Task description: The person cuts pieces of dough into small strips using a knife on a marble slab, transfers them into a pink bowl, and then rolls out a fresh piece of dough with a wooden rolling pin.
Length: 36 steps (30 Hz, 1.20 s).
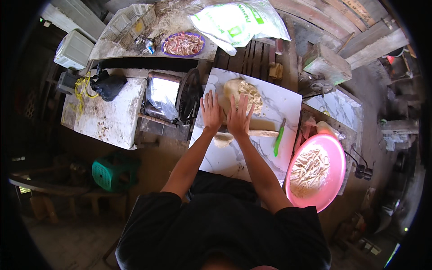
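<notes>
On a white marble-patterned board lies a pale dough lump, with a rough, crumbly mass on its right side. My left hand rests flat at the lump's left lower edge, fingers stretched. Beside it, my right hand is spread flat with its fingertips on the dough. What lies under the palms is hidden. Nearer to me is a small dough piece, partly behind my right wrist. A pale rod, dough or wood I cannot tell, extends right of that wrist. Farther right lies a green-handled knife.
A pink basin of pale strips stands at the board's right. To the left are a hand-cranked machine with a black wheel and a worn white table. A purple-rimmed plate and white sack lie beyond; a green stool stands lower left.
</notes>
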Available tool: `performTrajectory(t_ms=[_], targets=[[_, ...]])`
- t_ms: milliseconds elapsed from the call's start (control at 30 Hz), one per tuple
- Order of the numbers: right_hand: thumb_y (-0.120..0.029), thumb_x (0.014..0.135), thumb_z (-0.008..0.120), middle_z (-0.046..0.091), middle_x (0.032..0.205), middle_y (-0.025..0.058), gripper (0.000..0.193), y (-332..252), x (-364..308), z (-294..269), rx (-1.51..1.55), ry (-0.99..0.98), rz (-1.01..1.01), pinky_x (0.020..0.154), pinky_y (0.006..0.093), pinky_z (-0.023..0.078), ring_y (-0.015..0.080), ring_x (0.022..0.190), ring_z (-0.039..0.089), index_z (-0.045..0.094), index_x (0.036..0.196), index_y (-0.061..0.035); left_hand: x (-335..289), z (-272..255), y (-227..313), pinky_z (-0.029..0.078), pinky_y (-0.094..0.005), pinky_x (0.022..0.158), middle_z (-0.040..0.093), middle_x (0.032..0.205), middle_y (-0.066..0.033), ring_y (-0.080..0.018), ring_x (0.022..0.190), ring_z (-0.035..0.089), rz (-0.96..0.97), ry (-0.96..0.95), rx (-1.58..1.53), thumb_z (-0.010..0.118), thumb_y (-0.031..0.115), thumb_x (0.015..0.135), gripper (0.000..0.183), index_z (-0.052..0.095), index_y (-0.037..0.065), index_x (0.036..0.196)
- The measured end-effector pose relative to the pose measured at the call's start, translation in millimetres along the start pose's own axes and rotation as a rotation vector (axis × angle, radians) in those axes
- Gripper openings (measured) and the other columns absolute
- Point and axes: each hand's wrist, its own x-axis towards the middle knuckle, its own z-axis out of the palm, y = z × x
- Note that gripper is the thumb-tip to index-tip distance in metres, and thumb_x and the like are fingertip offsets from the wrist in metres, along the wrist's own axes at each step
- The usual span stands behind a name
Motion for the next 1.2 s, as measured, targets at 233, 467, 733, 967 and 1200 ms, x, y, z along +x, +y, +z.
performTrajectory(t_ms=[233,467,733,967,1200], targets=[[-0.02,0.08,0.041,0.016,0.136,0.0158,0.053,6,14,9,0.023,0.02,0.034,0.1,0.0504,0.002,0.0319,0.126,0.011,0.024,0.131,-0.0142,13,7,-1,0.014,-0.0438,0.1,0.034,0.126,-0.0138,-0.0258,0.118,0.029,0.042,0.076,-0.014,0.043,0.013,0.078,0.04,0.039,0.003,0.116],[-0.022,0.081,0.039,0.014,0.136,0.0154,0.052,8,17,12,-0.013,0.014,0.035,0.1,0.0502,0.002,0.032,0.127,0.01,0.025,0.131,-0.0147,15,10,-1,0.013,-0.043,0.101,0.034,0.127,-0.0147,-0.0261,0.119,0.029,0.058,0.022,-0.018,0.042,0.013,0.078,0.04,0.039,0.0,0.116],[-0.025,0.081,0.04,0.01,0.137,0.0163,0.056,5,7,6,0.003,-0.096,-0.01,0.099,0.0505,0.001,0.0314,0.127,0.008,0.02,0.132,-0.0135,5,9,2,0.009,-0.0418,0.102,0.023,0.133,-0.0173,-0.0302,0.122,0.021,0.04,-0.175,0.09,0.044,0.027,0.078,0.054,0.03,0.0,0.124],[-0.026,0.08,0.039,0.012,0.137,0.0154,0.056,12,-10,12,-0.062,-0.065,-0.023,0.099,0.0507,0.001,0.0265,0.128,0.009,0.02,0.132,-0.0129,-9,9,7,0.003,-0.0439,0.102,0.016,0.136,-0.0163,-0.0295,0.126,0.015,0.041,-0.291,0.03,0.039,0.035,0.08,0.061,0.022,0.002,0.129],[-0.028,0.085,0.033,0.015,0.137,0.0133,0.049,12,-22,5,-0.045,-0.041,-0.014,0.099,0.0512,0.001,0.023,0.128,0.011,0.023,0.131,-0.0139,-18,11,10,0.002,-0.0455,0.102,0.02,0.135,-0.0151,-0.0292,0.126,0.016,0.101,-0.224,0.025,0.037,0.034,0.079,0.058,0.026,0.006,0.129]])
